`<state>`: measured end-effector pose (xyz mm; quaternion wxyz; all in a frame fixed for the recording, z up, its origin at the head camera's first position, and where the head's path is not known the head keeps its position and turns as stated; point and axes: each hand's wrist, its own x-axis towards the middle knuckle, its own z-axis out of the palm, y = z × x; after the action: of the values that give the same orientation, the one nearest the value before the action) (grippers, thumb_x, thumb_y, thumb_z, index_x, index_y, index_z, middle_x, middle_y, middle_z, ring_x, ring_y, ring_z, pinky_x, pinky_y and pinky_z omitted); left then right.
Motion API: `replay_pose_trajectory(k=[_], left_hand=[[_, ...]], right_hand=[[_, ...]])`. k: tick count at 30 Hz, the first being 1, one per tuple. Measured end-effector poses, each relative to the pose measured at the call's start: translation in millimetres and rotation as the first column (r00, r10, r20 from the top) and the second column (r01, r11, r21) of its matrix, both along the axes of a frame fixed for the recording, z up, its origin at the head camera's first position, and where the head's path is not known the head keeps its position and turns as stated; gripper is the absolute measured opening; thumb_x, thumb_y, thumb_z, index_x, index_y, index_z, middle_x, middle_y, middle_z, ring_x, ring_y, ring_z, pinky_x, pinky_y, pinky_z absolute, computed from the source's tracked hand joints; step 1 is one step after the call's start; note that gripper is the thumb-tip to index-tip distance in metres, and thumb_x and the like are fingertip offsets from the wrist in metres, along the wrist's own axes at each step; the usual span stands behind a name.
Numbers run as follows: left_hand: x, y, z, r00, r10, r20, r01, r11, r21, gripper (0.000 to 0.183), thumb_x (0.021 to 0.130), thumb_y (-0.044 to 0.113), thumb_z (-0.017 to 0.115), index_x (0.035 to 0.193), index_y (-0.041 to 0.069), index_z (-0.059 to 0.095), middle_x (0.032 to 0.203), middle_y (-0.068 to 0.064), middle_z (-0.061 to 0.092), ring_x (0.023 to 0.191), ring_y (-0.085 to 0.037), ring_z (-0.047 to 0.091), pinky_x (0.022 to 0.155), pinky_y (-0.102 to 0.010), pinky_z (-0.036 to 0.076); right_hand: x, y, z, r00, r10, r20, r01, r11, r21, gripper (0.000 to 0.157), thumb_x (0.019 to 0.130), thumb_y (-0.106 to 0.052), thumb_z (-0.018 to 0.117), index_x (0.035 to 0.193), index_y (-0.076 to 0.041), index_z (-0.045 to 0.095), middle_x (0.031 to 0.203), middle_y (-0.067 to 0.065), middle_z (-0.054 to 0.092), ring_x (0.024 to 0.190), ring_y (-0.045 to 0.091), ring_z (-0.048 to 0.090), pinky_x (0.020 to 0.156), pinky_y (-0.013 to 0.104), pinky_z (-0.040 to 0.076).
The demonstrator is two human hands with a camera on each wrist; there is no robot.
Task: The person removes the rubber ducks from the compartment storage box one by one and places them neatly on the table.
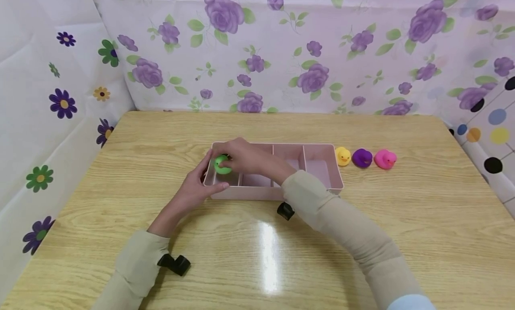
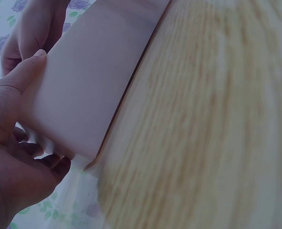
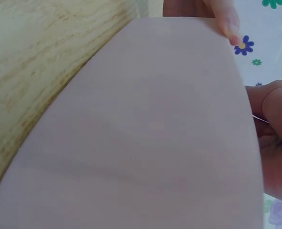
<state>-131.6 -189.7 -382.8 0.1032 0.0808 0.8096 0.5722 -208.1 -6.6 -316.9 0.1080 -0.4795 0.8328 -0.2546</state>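
Note:
A pale pink divided box lies lengthwise on the table in the head view. At its left end, my left hand grips the box, thumb over the front rim and fingers bent against the end wall; the left wrist view shows the same hold on the box wall. My right hand reaches into the leftmost compartment and pinches a green rubber duck there. In the right wrist view the box's side hides the duck, and part of the right hand shows beyond the rim.
To the right of the box stand a yellow rubber duck, a purple one and a pink one in a row. The wooden table meets a flowered cloth at its back edge. Patterned sheets hang at both sides.

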Motion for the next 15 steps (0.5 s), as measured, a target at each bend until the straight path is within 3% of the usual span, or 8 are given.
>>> replay_pose_trajectory(k=[9,15], left_hand=[[-0.4,0,-1.8,1.0,-0.008,0.0,0.008,1.0,0.012,0.098,0.094,0.019,0.072,0.162,0.022,0.001,0.167,-0.004,0.002,0.15,-0.036,0.011,0.117,-0.057,0.02],[-0.3,0,-2.2,1.0,-0.017,0.009,0.016,0.999,0.042,0.098,0.094,0.018,0.071,0.162,0.023,0.0,0.167,-0.004,0.005,0.148,-0.036,0.02,0.112,-0.056,0.031]], right_hand=[[7.2,8,2.6,1.0,0.015,0.015,-0.014,0.999,-0.052,0.025,0.096,0.004,0.061,0.119,-0.003,0.07,0.103,0.005,0.066,0.082,0.015,0.057,0.076,0.022,0.046],[11.8,13,5.0,1.0,-0.026,-0.012,0.025,0.997,-0.073,0.022,0.096,0.004,0.062,0.114,-0.004,0.072,0.101,0.004,0.068,0.08,0.015,0.055,0.075,0.022,0.045]])
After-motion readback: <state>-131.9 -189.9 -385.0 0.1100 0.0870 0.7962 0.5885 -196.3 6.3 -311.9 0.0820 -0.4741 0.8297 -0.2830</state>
